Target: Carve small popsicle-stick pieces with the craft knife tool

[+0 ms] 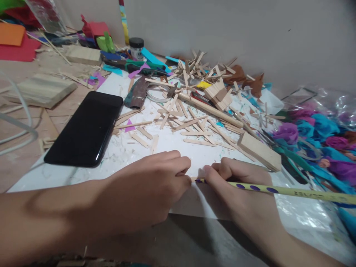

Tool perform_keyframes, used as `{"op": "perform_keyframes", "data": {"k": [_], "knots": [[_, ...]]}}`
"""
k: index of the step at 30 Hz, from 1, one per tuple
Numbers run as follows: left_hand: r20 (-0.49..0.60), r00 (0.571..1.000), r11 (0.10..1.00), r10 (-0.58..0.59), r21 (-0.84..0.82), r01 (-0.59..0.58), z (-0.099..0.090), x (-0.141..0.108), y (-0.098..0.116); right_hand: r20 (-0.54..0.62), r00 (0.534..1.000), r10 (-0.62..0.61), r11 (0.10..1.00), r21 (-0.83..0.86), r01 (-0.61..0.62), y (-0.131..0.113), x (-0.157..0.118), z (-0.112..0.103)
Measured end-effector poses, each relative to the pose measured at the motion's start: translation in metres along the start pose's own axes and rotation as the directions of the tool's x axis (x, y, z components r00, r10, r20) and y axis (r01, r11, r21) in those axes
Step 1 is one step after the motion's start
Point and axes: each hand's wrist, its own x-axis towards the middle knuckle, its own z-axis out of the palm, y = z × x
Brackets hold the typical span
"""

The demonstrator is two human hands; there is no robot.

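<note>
My right hand (236, 178) is closed around a yellow-green pencil (289, 191) with purple dots. The pencil runs out to the right edge, and its pale wooden end points at my left hand (169, 178). That left hand is curled into a pinch right at the pencil's tip; whatever is between its fingers is hidden. Both hands are over the front edge of a white sheet (167, 144). Wooden craft sticks (197, 133) lie scattered just beyond them.
A black phone (86, 129) lies on the left, with a wood block (41, 89) behind it. A hammer (208, 105) lies among heaped sticks. Another block (260, 152) and green-handled pliers (294, 167) are near my right hand. Crepe paper flowers (319, 126) fill the right side.
</note>
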Motion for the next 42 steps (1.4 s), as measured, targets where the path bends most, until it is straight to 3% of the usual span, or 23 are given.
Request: {"op": "perform_keyframes", "data": {"k": [18, 23, 37, 42], "knots": [[-0.063, 0.998, 0.999, -0.026, -0.034, 0.024, 0.0006, 0.0012, -0.0006, 0.026, 1.000, 0.018, 1.000, 0.013, -0.018, -0.0003, -0.0009, -0.0005], [-0.092, 0.995, 0.998, -0.047, -0.052, 0.043, 0.0000, 0.0004, -0.0004, -0.032, 0.997, 0.069, 0.996, 0.050, -0.067, 0.0003, 0.0014, -0.0024], [-0.032, 0.990, 0.969, -0.136, -0.213, 0.126, -0.0034, 0.0018, -0.0010, 0.001, 0.999, 0.037, 0.999, 0.020, -0.037, -0.0011, 0.0008, -0.0017], [-0.008, 0.998, 0.988, -0.063, -0.139, 0.061, -0.0034, 0.0006, -0.0018, 0.017, 0.999, 0.032, 0.999, 0.006, -0.032, -0.0019, 0.0011, -0.0002]]}}
